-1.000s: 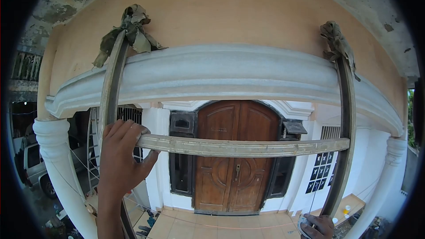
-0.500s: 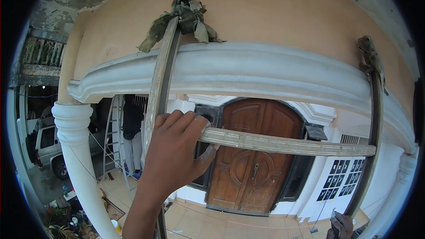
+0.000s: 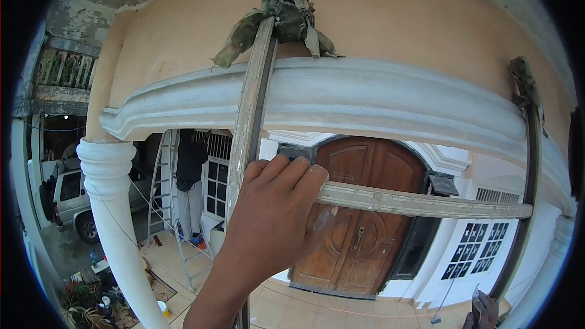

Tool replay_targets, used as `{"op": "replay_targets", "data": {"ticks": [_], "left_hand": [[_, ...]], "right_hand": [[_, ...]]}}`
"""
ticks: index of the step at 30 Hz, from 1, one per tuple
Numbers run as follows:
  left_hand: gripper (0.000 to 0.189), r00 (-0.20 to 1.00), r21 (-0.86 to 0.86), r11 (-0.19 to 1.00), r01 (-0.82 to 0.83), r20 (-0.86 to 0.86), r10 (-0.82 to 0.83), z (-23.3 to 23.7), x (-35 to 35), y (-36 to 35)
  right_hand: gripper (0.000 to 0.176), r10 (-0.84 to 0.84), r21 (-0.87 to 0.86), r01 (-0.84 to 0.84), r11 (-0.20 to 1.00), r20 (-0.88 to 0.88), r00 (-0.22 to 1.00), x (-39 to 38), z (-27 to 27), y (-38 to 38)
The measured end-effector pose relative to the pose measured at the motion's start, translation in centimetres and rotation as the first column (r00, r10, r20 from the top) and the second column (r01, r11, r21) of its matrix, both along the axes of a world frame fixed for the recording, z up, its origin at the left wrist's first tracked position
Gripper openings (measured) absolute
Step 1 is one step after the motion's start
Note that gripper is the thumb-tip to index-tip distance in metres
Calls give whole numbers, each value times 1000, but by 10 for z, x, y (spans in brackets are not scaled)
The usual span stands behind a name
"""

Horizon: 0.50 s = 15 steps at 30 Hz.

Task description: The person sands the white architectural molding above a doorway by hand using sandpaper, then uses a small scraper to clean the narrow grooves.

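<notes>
Your left hand (image 3: 277, 213) is wrapped around the left end of the rung (image 3: 378, 198), thumb beneath it and knuckles close by the left rail (image 3: 247, 122) — probably a hold for balance — while your right hand (image 3: 484, 311) sits low near the right rail (image 3: 518, 250), its fingers curled around a small pale item (image 3: 476, 293) too unclear to name. The ladder (image 3: 426, 203) stands right before you, and the rags (image 3: 292, 21) bunched at its rail tops meet the orange wall (image 3: 396, 24) above the white moulding (image 3: 365, 91) — likely as padding against scuffs and slipping.
</notes>
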<state>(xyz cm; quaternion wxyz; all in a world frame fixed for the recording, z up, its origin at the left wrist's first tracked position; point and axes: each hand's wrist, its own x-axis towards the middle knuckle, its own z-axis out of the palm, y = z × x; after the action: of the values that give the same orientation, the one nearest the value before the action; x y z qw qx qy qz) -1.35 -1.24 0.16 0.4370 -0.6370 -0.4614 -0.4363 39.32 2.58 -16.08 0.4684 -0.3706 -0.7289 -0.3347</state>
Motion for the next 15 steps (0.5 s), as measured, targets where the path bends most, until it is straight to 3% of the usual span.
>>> {"op": "replay_targets", "data": {"ticks": [9,14,15], "left_hand": [[37,999,42,998,44,-29,-43,-1,-4,1],[36,998,51,997,51,-31,-50,-1,-5,3],[36,998,58,997,47,-35,-45,-1,-6,3]], "right_hand": [[33,-24,68,24,997,-4,1000,-7,5,3],[31,-144,28,144,989,-20,989,-11,3,1],[32,-103,11,104,995,-46,994,-10,2,2]]}}
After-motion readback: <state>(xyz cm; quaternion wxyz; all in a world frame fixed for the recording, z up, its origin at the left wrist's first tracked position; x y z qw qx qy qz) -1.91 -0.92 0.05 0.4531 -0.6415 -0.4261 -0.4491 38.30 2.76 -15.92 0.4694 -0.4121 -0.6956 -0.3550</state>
